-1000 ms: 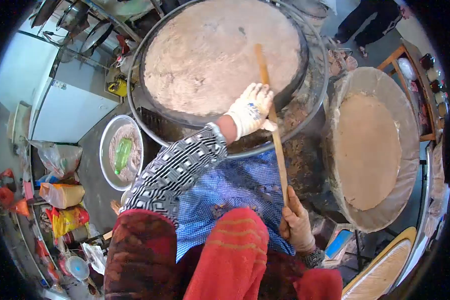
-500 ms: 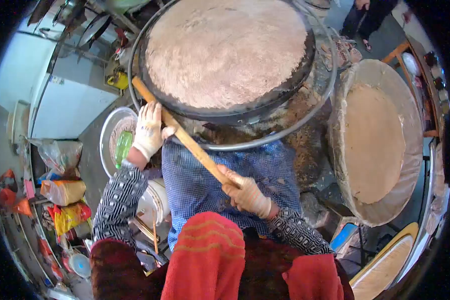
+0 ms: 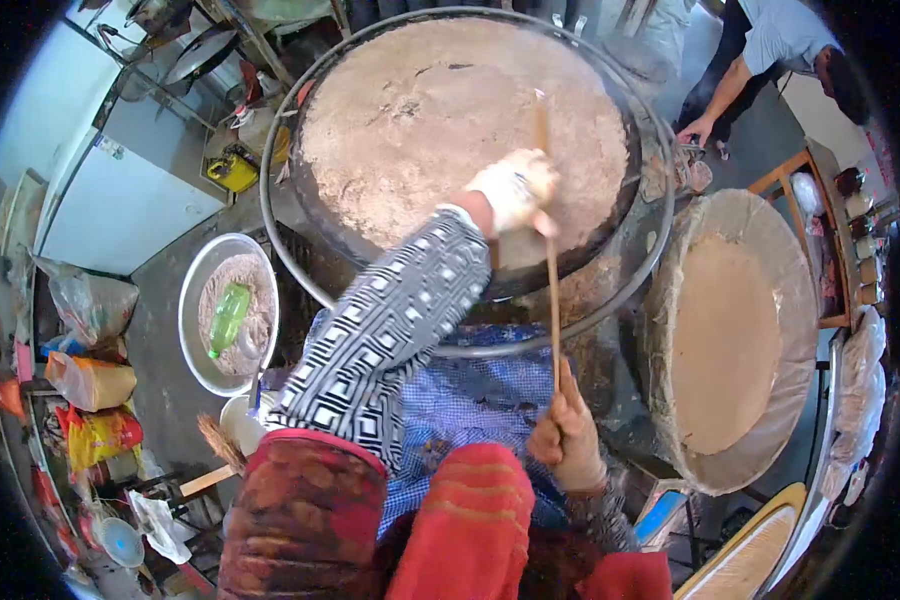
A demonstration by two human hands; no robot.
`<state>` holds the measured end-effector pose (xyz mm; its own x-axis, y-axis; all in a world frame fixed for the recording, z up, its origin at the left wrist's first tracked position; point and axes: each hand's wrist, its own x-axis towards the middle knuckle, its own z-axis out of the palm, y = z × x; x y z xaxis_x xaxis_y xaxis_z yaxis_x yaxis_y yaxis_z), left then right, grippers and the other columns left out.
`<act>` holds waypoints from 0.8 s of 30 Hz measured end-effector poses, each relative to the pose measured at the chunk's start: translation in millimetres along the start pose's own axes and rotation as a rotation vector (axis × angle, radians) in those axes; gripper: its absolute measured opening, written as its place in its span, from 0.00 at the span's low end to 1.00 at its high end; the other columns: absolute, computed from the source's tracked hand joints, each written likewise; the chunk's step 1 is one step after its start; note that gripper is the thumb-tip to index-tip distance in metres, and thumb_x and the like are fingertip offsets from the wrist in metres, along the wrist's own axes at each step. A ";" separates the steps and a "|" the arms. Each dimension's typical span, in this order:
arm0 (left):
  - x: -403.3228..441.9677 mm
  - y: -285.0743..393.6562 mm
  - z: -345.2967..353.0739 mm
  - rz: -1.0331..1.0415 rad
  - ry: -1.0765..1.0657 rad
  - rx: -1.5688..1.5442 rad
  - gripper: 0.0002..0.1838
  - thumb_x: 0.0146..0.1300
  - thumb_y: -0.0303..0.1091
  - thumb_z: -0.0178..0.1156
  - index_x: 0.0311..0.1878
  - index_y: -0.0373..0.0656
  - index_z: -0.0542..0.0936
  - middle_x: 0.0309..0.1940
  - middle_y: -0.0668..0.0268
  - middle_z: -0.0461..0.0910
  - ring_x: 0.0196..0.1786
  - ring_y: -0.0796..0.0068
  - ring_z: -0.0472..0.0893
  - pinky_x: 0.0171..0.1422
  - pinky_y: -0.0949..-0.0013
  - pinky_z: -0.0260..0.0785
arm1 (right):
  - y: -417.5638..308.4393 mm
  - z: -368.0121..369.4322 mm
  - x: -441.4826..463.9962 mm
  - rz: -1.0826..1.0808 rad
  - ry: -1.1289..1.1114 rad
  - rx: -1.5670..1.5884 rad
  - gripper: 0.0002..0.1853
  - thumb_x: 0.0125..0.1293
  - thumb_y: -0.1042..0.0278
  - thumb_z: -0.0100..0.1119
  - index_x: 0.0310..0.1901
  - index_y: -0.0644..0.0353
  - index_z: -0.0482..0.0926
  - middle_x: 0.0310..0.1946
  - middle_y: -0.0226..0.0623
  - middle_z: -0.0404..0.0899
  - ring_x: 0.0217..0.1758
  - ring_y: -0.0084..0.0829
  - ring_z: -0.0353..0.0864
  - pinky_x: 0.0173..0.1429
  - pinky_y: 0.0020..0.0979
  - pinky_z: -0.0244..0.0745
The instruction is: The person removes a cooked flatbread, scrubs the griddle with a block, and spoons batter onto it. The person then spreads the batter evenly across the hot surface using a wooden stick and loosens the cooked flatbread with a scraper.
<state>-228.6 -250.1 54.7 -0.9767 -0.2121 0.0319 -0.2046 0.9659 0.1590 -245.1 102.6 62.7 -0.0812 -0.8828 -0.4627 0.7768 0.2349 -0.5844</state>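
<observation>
A long flat wooden stick (image 3: pixel 555 300) stands nearly edge-on to me, its far end over the pinkish-brown layer (image 3: pixel 410 130) on a big round griddle (image 3: pixel 505 283). My left hand (image 3: pixel 515 190), in a whitish glove, is closed around the stick's upper part, above the griddle. Motion blurs it a little. My right hand (image 3: pixel 570 435), gloved too, grips the near end, low over a blue checked cloth (image 3: pixel 470 400). A metal ring (image 3: pixel 490 350) runs round the griddle. The layer covers most of the griddle, with a rough, torn patch towards its left.
To the right stands a large lined basin (image 3: pixel 805 370) of smooth brown batter (image 3: pixel 725 340). On the left, a white bowl (image 3: pixel 195 340) holds brownish material and a green bottle (image 3: pixel 230 318). Another person (image 3: pixel 770 60) bends at the upper right, one arm reaching down.
The stick has swung from a slant at the griddle's near left edge to nearly straight ahead. My left hand has moved right and forward over the griddle; my right hand has moved right and back.
</observation>
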 end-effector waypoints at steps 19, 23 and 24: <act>-343.1 -2.8 39.4 -0.353 0.220 0.270 0.24 0.51 0.46 0.64 0.45 0.39 0.76 0.47 0.51 0.74 0.59 0.48 0.71 0.75 0.45 0.51 | 11.2 44.2 65.1 0.115 0.039 -0.725 0.30 0.68 0.72 0.54 0.71 0.43 0.65 0.28 0.29 0.76 0.16 0.17 0.73 0.13 0.22 0.66; -322.0 20.7 55.8 -0.460 0.076 0.277 0.20 0.51 0.49 0.65 0.36 0.41 0.77 0.38 0.55 0.76 0.53 0.53 0.75 0.75 0.48 0.53 | 31.4 74.9 92.8 0.065 -0.100 -0.715 0.31 0.69 0.71 0.55 0.73 0.44 0.63 0.27 0.28 0.73 0.15 0.17 0.69 0.13 0.20 0.63; -314.5 35.2 56.2 -0.500 0.062 0.311 0.21 0.50 0.50 0.66 0.37 0.42 0.78 0.38 0.55 0.76 0.52 0.53 0.75 0.73 0.48 0.55 | 28.9 78.6 90.6 0.075 -0.153 -0.686 0.30 0.69 0.70 0.55 0.73 0.45 0.63 0.29 0.28 0.74 0.16 0.17 0.71 0.14 0.20 0.64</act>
<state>67.8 -141.0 -5.3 -0.7534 -0.6518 0.0865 -0.6573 0.7429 -0.1268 -181.0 -2.5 56.3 0.0851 -0.8895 -0.4490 0.2037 0.4567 -0.8660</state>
